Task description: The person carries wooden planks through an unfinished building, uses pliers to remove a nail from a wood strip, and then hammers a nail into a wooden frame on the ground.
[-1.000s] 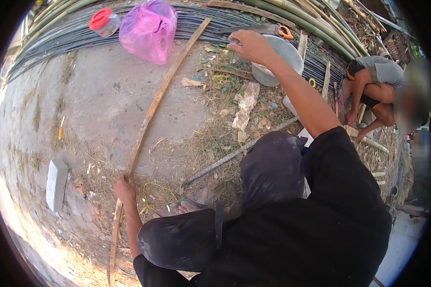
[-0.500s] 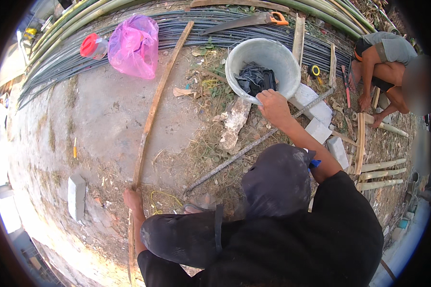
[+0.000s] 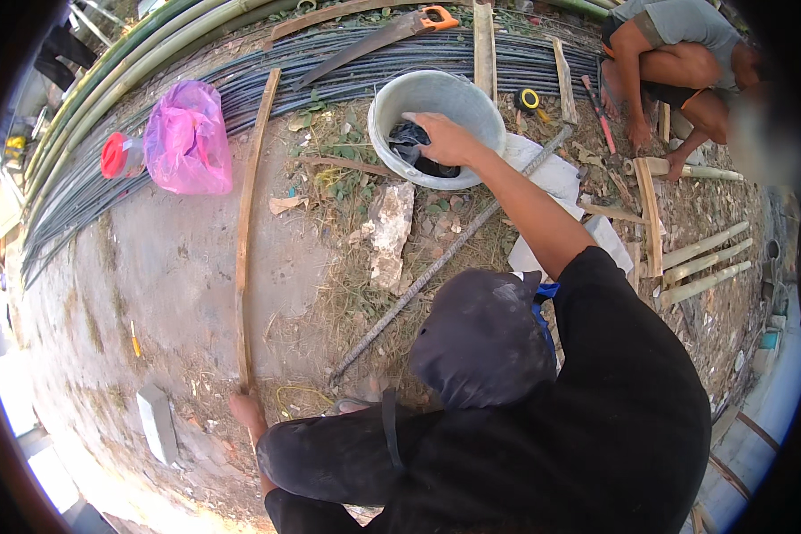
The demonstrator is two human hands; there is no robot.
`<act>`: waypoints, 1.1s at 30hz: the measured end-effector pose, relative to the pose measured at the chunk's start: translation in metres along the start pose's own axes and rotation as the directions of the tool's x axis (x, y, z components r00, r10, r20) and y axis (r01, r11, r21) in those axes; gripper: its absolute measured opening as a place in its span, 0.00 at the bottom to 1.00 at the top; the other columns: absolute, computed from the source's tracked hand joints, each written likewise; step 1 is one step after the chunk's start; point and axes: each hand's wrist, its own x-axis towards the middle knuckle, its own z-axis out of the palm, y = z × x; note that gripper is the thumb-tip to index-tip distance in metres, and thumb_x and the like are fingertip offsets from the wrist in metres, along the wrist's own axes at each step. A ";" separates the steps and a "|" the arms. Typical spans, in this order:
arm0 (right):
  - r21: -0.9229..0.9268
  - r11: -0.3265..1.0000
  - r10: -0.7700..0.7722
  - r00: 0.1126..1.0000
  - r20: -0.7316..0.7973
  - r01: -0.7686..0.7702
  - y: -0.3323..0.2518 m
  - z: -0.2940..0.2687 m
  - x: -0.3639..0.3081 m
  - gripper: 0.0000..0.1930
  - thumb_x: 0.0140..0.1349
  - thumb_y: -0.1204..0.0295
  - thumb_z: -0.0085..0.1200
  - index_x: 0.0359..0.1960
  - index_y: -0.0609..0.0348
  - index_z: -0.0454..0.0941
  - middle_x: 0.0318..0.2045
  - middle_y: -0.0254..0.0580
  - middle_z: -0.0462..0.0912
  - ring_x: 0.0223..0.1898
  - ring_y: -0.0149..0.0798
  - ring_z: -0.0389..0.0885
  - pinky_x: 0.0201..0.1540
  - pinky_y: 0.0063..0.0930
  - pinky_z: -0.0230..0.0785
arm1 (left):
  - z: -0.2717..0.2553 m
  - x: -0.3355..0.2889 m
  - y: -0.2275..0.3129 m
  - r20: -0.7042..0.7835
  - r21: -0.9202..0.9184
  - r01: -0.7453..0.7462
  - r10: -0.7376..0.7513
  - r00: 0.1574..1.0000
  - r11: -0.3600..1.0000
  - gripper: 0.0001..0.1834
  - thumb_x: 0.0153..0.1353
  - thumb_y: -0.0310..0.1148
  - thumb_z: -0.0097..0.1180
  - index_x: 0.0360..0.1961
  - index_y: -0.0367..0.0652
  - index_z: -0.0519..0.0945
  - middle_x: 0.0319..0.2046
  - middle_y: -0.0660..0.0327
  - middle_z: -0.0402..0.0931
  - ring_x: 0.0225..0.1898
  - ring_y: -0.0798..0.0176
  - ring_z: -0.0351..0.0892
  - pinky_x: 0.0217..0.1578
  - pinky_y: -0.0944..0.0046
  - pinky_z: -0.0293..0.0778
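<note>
My left hand [image 3: 247, 411] is closed round the near end of a long, thin wooden strip [image 3: 246, 240], which runs away from me over the ground. My right arm stretches forward, and my right hand [image 3: 443, 141] is inside a grey bucket [image 3: 487, 147]. Its fingers are spread over dark crumpled cloth-like material [image 3: 406, 142] and a black object [image 3: 438, 169]; I cannot make out what the black object is. The fingertips are partly lost against the contents.
A handsaw [image 3: 374, 44] lies across thin metal rods [image 3: 267, 84]. A pink plastic bag [image 3: 187, 142] and red-lidded container [image 3: 120, 155] sit left. Near the bucket are a ribbed bar [image 3: 436, 262], tape measure [image 3: 528, 99] and blocks. A crouching co-worker [image 3: 676, 62] handles bamboo [image 3: 707, 172].
My right hand has let go of the bucket's near rim and reached inside over its contents. My left hand still holds the strip. The whole view has shifted slightly.
</note>
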 end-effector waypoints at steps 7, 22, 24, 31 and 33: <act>-0.277 0.947 0.283 0.830 0.481 -0.163 -0.025 -0.056 -0.015 0.18 0.49 0.77 0.51 0.41 0.56 0.86 0.35 0.60 0.84 0.39 0.58 0.84 0.46 0.47 0.76 | 0.012 -0.004 -0.015 0.074 -0.042 0.113 -0.110 0.991 0.993 0.21 0.52 0.37 0.67 0.47 0.41 0.82 0.41 0.49 0.80 0.45 0.44 0.79 0.46 0.47 0.73; -0.322 0.930 0.256 0.940 0.224 -0.176 -0.017 -0.027 0.044 0.14 0.61 0.63 0.54 0.35 0.62 0.85 0.38 0.55 0.85 0.41 0.55 0.85 0.44 0.47 0.77 | 0.003 -0.010 -0.008 -0.006 0.090 0.059 -0.059 0.998 0.994 0.19 0.52 0.37 0.67 0.44 0.41 0.84 0.36 0.49 0.82 0.40 0.42 0.81 0.41 0.47 0.74; -0.318 0.922 0.314 0.905 0.286 -0.219 -0.004 -0.007 0.051 0.13 0.62 0.64 0.53 0.37 0.61 0.85 0.39 0.54 0.85 0.42 0.55 0.85 0.45 0.47 0.77 | -0.004 -0.011 0.000 0.017 0.012 0.033 -0.033 0.999 0.999 0.17 0.52 0.35 0.68 0.43 0.41 0.84 0.34 0.48 0.83 0.38 0.42 0.81 0.39 0.46 0.74; -0.366 0.876 0.408 0.886 0.220 -0.313 0.018 0.029 0.062 0.12 0.61 0.65 0.55 0.37 0.61 0.85 0.39 0.57 0.85 0.41 0.56 0.85 0.46 0.48 0.78 | -0.010 -0.016 0.012 -0.003 0.018 0.077 -0.077 0.997 0.997 0.16 0.51 0.35 0.68 0.40 0.40 0.84 0.33 0.46 0.82 0.37 0.41 0.81 0.37 0.46 0.74; -0.373 0.878 0.408 0.876 0.259 -0.299 0.012 0.033 0.062 0.13 0.61 0.64 0.56 0.37 0.61 0.85 0.38 0.57 0.85 0.41 0.55 0.85 0.46 0.47 0.78 | -0.008 -0.019 0.010 -0.053 0.050 0.043 -0.040 0.998 0.998 0.17 0.51 0.35 0.68 0.40 0.39 0.83 0.33 0.46 0.82 0.38 0.41 0.80 0.39 0.45 0.73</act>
